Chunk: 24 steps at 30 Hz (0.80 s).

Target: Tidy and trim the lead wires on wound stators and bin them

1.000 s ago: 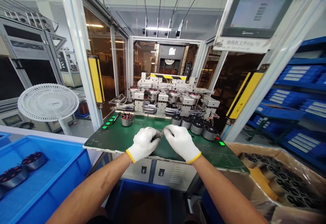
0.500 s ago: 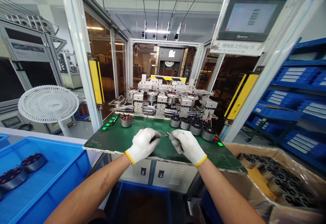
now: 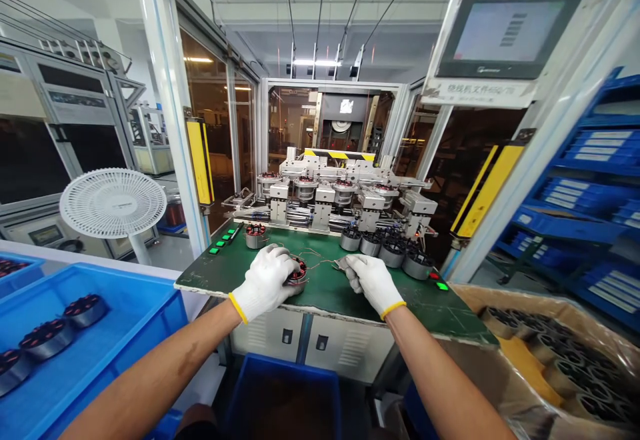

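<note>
My left hand (image 3: 267,275), in a white glove with a yellow cuff, is closed around the side of a wound stator (image 3: 298,272) on the green worktop (image 3: 325,293). Thin copper wires (image 3: 315,265) trail from that stator toward my right hand (image 3: 369,279), also gloved. Its fingers are pinched together beside the wire ends; a small greyish tip shows there, too small to name. Behind my left hand stands another wound stator (image 3: 256,236). Several stators without visible red windings (image 3: 393,251) stand in a row beyond my right hand.
A winding machine (image 3: 325,200) spans the worktop's back. Green buttons (image 3: 221,243) sit at left, red and green ones (image 3: 442,286) at right. A blue bin (image 3: 145,320) with stators stands left, a carton of stators (image 3: 565,360) right. Another blue bin (image 3: 287,367) lies below; a fan (image 3: 114,203) stands left.
My left hand has shifted left and now grips the stator, which its fingers hid before. My right hand stays pinched near the wires. The whole view has moved slightly.
</note>
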Each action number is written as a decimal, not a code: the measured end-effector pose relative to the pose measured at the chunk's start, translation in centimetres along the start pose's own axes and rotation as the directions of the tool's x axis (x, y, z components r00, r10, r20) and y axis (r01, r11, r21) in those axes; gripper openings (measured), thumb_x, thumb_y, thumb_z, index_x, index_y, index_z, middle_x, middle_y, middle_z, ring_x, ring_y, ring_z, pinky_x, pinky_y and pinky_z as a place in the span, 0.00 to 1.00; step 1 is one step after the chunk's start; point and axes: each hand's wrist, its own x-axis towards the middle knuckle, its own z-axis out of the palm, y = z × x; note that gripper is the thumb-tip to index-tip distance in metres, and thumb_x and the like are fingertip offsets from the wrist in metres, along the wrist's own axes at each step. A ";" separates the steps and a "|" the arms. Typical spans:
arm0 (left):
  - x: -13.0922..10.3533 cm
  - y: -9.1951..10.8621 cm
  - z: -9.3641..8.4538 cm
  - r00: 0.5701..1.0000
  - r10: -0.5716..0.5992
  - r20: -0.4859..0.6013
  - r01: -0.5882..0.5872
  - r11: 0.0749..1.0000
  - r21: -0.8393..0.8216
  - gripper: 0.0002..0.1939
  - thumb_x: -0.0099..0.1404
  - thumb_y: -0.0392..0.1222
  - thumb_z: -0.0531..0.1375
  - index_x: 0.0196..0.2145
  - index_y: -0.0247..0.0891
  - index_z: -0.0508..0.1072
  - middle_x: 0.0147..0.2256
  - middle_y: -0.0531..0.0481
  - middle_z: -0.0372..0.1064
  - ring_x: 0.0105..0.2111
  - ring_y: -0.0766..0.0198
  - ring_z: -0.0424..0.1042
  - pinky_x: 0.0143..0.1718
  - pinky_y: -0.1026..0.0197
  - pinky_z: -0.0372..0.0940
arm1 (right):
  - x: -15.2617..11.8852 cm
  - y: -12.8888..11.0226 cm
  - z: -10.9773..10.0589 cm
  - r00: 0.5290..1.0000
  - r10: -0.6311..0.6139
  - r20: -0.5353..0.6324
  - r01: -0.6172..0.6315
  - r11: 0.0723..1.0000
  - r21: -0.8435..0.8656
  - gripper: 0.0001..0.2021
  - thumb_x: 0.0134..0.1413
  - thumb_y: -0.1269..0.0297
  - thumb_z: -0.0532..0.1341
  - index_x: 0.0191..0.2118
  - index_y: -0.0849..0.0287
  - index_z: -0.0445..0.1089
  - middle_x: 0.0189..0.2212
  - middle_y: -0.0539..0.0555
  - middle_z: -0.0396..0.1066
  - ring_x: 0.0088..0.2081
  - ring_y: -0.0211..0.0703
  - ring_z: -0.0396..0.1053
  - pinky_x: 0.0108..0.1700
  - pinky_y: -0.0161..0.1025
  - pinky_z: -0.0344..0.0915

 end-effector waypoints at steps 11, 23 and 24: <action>4.8 -1.7 -4.4 0.952 0.127 0.279 -0.128 0.992 -0.016 0.16 0.60 0.37 0.55 0.43 0.49 0.74 0.44 0.49 0.72 0.48 0.53 0.66 0.46 0.55 0.59 | -2.4 0.0 4.9 0.990 0.037 0.134 -0.022 0.994 -0.110 0.16 0.44 0.55 0.62 0.38 0.60 0.68 0.24 0.49 0.70 0.17 0.33 0.62 0.18 0.31 0.60; 6.9 -3.7 -2.6 0.867 0.038 0.497 -0.022 0.999 -0.037 0.16 0.51 0.43 0.60 0.40 0.50 0.77 0.37 0.54 0.77 0.36 0.60 0.74 0.29 0.66 0.61 | -1.8 0.5 4.3 0.977 0.017 0.214 -0.018 1.000 0.003 0.25 0.42 0.62 0.59 0.49 0.62 0.62 0.17 0.41 0.59 0.16 0.31 0.57 0.17 0.29 0.55; 6.8 -3.8 -2.6 0.868 0.026 0.495 -0.012 0.999 -0.030 0.16 0.51 0.43 0.60 0.40 0.49 0.77 0.38 0.54 0.77 0.36 0.60 0.74 0.29 0.65 0.61 | -1.7 0.5 3.9 0.984 0.008 0.181 -0.007 1.000 -0.003 0.25 0.42 0.62 0.60 0.50 0.62 0.62 0.17 0.41 0.60 0.16 0.31 0.58 0.17 0.29 0.55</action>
